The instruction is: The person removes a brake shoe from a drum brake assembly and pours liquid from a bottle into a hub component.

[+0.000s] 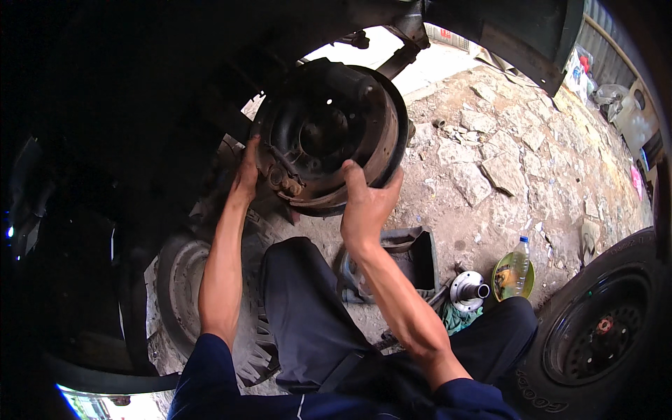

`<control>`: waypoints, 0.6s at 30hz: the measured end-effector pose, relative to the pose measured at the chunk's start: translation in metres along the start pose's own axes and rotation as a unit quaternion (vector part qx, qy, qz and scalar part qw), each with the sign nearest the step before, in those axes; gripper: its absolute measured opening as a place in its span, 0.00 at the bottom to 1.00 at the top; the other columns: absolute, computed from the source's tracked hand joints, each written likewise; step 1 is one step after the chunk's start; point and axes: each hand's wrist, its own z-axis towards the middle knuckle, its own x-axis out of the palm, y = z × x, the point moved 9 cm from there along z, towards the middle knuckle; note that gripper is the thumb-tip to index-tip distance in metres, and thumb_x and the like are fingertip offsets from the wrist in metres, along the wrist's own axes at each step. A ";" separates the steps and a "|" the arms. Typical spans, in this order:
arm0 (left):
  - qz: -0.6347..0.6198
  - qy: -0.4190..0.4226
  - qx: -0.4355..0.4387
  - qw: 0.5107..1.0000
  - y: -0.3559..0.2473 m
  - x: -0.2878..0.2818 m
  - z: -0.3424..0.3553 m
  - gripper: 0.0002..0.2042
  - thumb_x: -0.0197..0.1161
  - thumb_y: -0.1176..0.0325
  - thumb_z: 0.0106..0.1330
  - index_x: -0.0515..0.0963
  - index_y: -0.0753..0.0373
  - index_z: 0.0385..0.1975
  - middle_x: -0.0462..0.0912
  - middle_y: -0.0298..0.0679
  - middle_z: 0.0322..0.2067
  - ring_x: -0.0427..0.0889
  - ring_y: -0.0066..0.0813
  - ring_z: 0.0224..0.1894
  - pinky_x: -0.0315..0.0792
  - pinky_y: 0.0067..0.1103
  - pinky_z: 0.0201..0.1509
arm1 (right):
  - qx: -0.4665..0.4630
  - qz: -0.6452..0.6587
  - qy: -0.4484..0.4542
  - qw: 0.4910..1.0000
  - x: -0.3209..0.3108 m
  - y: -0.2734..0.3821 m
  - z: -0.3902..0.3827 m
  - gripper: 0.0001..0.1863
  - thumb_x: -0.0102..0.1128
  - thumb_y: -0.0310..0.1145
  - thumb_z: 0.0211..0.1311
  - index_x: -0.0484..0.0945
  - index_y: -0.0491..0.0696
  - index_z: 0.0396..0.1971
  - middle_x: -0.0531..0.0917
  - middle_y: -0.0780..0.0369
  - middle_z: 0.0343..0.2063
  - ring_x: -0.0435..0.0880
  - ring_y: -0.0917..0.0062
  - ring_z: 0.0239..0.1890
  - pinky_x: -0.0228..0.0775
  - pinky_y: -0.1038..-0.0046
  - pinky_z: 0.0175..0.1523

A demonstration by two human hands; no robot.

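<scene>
A round, dark drum brake backing plate [343, 94] is tilted up in front of me under the dark vehicle body. Curved brake shoes [381, 150] line its inside, and small rusty fittings [283, 180] sit at its lower left. A round opening shows near its middle. My left hand [245, 171] is closed on the plate's left edge, its fingers mostly hidden behind. My right hand [369, 206] grips the lower right rim, thumb on the near face and fingers round the outside. Whether the plate is attached to anything behind cannot be seen.
Below stands an open dark container [413, 259]. Beside it are a shiny flanged hub part [467, 291] and a green bowl [498, 276] with a clear bottle [519, 262]. A wheel [595, 336] lies right; a tyre [183, 287] lies left. Broken stone slabs [504, 171] cover the ground.
</scene>
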 end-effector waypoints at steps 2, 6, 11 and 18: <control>0.023 -0.028 0.017 0.999 -0.011 0.011 -0.013 0.38 0.52 0.42 0.66 0.60 0.68 0.66 0.58 0.45 0.69 0.53 0.35 0.71 0.45 0.30 0.73 | 0.012 0.020 0.021 1.000 0.000 -0.006 0.016 0.26 0.66 0.28 0.54 0.66 0.37 0.51 0.78 0.56 0.43 0.77 0.75 0.43 0.69 0.73 0.54; 0.013 -0.086 -0.033 0.996 -0.026 0.031 -0.049 0.40 0.57 0.42 0.63 0.61 0.67 0.66 0.58 0.46 0.69 0.52 0.38 0.71 0.44 0.32 0.73 | 0.087 0.049 0.065 0.993 -0.001 -0.008 0.055 0.28 0.66 0.29 0.52 0.66 0.34 0.51 0.79 0.53 0.43 0.78 0.71 0.42 0.70 0.70 0.53; -0.012 -0.155 -0.076 0.985 -0.029 0.040 -0.072 0.38 0.61 0.43 0.60 0.65 0.66 0.63 0.65 0.44 0.64 0.60 0.37 0.67 0.52 0.33 0.69 | 0.170 0.041 0.094 0.980 0.001 -0.021 0.094 0.24 0.67 0.30 0.52 0.71 0.33 0.47 0.81 0.52 0.40 0.80 0.69 0.40 0.73 0.69 0.49; -0.118 -0.016 -0.045 0.992 -0.047 0.070 -0.071 0.35 0.63 0.47 0.63 0.64 0.63 0.64 0.65 0.39 0.65 0.64 0.32 0.66 0.56 0.29 0.69 | 0.309 0.129 0.168 0.927 0.017 -0.049 0.132 0.16 0.54 0.33 0.64 0.75 0.36 0.44 0.82 0.53 0.38 0.82 0.66 0.38 0.76 0.66 0.49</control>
